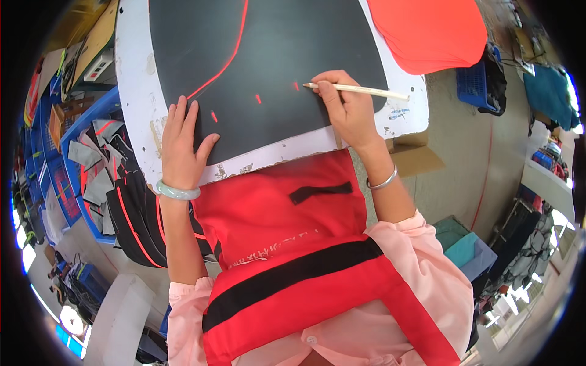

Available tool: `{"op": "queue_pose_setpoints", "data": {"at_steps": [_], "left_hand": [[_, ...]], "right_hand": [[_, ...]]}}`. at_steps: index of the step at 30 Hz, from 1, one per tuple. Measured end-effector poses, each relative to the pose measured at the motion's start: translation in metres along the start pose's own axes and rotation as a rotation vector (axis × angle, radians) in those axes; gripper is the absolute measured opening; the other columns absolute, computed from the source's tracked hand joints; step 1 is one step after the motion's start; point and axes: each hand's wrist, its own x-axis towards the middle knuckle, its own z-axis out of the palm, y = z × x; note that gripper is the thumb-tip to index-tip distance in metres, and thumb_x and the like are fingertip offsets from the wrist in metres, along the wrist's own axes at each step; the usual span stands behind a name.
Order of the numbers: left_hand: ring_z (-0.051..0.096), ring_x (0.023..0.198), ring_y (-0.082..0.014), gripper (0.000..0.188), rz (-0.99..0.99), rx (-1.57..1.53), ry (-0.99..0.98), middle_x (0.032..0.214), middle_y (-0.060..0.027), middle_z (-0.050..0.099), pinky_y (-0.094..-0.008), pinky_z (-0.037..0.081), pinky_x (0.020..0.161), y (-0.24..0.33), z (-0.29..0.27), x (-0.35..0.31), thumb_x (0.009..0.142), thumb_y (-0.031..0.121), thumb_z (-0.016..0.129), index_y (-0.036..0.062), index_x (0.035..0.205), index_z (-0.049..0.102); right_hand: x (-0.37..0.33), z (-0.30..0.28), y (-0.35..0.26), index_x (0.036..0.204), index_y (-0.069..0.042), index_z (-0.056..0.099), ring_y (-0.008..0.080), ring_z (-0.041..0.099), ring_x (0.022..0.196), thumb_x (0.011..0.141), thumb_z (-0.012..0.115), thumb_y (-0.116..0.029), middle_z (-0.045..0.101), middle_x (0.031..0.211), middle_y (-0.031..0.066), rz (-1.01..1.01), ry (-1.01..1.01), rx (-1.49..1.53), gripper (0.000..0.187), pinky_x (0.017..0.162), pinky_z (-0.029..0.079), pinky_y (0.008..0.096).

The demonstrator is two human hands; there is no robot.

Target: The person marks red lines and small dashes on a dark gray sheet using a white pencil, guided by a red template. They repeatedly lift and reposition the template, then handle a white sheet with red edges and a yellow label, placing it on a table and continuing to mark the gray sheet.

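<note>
A smooth black sheet (287,43) lies on a white board (137,79) before me. Along the sheet runs a curved red line (229,61), and nearer to me are three short red dashes; whether these are slits or drawn marks I cannot tell. My left hand (183,137) rests flat on the sheet's near left corner, thumb spread from the fingers, holding nothing. Pinched in my right hand (352,116) is a white pencil (372,91). Its tip points left, close beside the rightmost dash, and its blunt end reaches toward the board's right edge.
Bright red fabric (427,33) covers the board's far right corner. On the left, a blue crate (72,140) holds grey and black pieces with red trim, near black items (131,210) with red piping. A cardboard box (416,158) sits below the board's right side; a blue basket (471,86) stands beyond.
</note>
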Motion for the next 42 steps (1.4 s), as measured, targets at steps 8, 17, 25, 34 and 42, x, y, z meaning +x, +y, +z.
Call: {"op": "queue_pose_setpoints", "data": {"at_steps": [8,17,25,34,42], "left_hand": [[0.023,0.141,-0.0408,0.094,0.057,-0.043,-0.093,0.153,-0.0172,0.026,-0.0469,0.025,0.113,0.007,-0.01,-0.003,0.061,0.029,0.083,0.0082,0.142,0.041],[0.02,0.141,-0.0423,0.099,0.099,-0.031,-0.087,0.154,-0.0159,0.026,-0.0503,0.02,0.113,0.003,-0.005,-0.008,0.057,0.032,0.084,0.0115,0.143,0.041],[0.018,0.142,-0.0421,0.096,0.061,-0.046,-0.093,0.154,-0.0155,0.025,-0.0515,0.018,0.114,0.004,-0.004,-0.011,0.06,0.033,0.083,0.013,0.143,0.041],[0.018,0.142,-0.0397,0.094,0.042,-0.076,-0.071,0.154,-0.0142,0.026,-0.0512,0.018,0.114,0.001,-0.002,-0.013,0.06,0.031,0.083,0.0148,0.143,0.041],[0.023,0.14,-0.0417,0.097,0.022,-0.156,0.026,0.152,-0.0166,0.028,-0.0512,0.021,0.113,-0.003,0.004,-0.02,0.059,0.034,0.084,0.0081,0.142,0.041]], "right_hand": [[0.009,0.013,-0.006,0.084,-0.007,0.064,0.0216,0.056,0.063,0.091,0.059,-0.013,0.063,0.076,0.0034,-0.263,0.053,-0.205,0.01,0.059,0.042,0.0326],[0.006,0.012,-0.003,0.084,-0.006,0.063,0.0237,0.055,0.059,0.084,0.061,-0.006,0.064,0.078,0.006,-0.27,-0.007,-0.212,0.003,0.056,0.042,0.033],[0.003,0.053,-0.026,0.094,-0.007,0.064,0.0233,0.059,0.07,0.088,0.063,-0.012,0.065,0.086,0.0065,-0.362,-0.054,-0.158,0.008,0.062,0.044,0.0325],[0.004,0.06,-0.024,0.094,-0.005,0.063,0.0244,0.061,0.072,0.08,0.065,-0.002,0.066,0.088,0.0078,-0.487,-0.083,-0.257,0.014,0.065,0.046,0.0329],[0.004,0.086,-0.046,0.097,-0.005,0.063,0.0261,0.061,0.071,0.081,0.064,-0.003,0.066,0.092,0.0099,-0.353,-0.14,-0.092,0.016,0.065,0.048,0.0335]]}}
